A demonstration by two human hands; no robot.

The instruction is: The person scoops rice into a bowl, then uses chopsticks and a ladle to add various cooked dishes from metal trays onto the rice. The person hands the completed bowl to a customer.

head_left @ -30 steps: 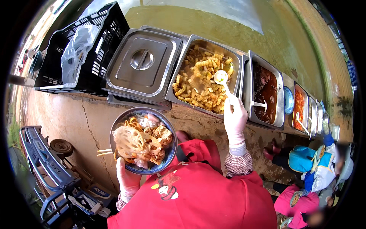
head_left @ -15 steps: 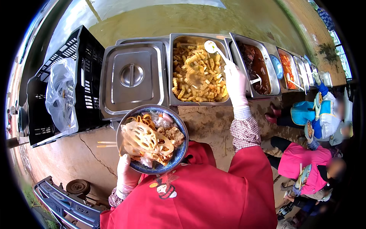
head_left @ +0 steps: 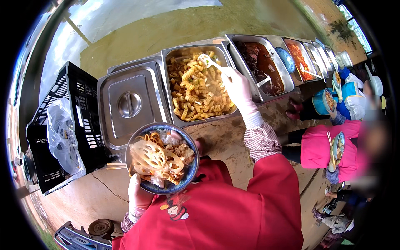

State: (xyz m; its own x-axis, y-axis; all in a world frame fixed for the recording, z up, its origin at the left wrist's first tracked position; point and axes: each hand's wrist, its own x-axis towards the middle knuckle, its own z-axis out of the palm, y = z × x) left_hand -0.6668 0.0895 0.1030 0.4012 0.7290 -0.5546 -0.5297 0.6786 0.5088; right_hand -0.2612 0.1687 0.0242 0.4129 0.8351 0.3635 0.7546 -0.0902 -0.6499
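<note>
My gloved left hand (head_left: 138, 196) is closed around the lower left edge of a blue-patterned bowl (head_left: 191, 174). White rice, lotus root slices (head_left: 156, 156) and other food fill the bowl. A pair of chopsticks (head_left: 116, 166) sticks out at its left side. My gloved right hand (head_left: 238, 88) grips the handle of a white serving spoon (head_left: 205, 61). The spoon's head rests over crinkle-cut potato pieces (head_left: 196, 93) in a rectangular steel pan (head_left: 208, 118).
Left of the potatoes lies a steel lid (head_left: 114, 91), beside a black crate (head_left: 79, 112) with a plastic bag (head_left: 62, 137). Rightward are a pan of dark stew (head_left: 266, 62), a blue bowl (head_left: 285, 60) and a red dish (head_left: 298, 56). People holding bowls (head_left: 338, 148) stand at the right.
The view has turned and shifted, so the pans sit tilted and farther left. My right hand has reached farther over the potato pan with the spoon. A person in pink at the right appears closer.
</note>
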